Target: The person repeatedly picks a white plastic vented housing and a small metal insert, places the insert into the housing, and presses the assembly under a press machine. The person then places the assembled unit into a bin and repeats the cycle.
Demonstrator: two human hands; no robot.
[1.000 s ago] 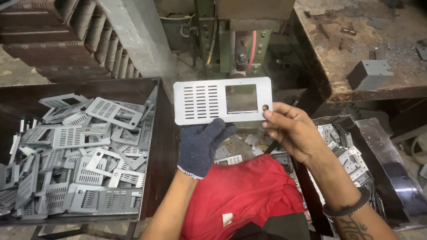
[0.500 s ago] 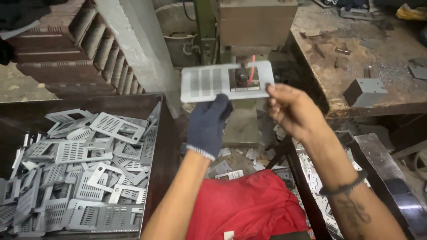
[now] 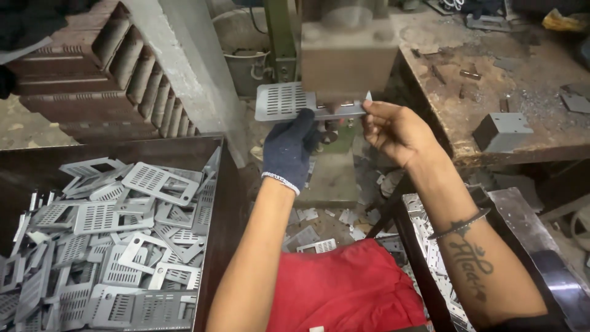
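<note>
While both your hands hold the slotted metal plate (image 3: 284,101) level, feed it squarely under the press head (image 3: 347,58).

Your gloved left hand (image 3: 289,150) grips the plate from below near its middle, thumb closed up against the underside, and your bare right hand (image 3: 393,130) pinches the plate's right end between fingertips and thumb. That plate sits flat, its right half already beneath the grey block of the press, its slotted left end sticking out. Keep the edge parallel to the block so the cut-out seats true, and keep your right fingertips outside the block's shadow; they look very near it. To your left, the bin (image 3: 218,184) holds a heap of matching plates (image 3: 117,246), well apart from the press.
</note>
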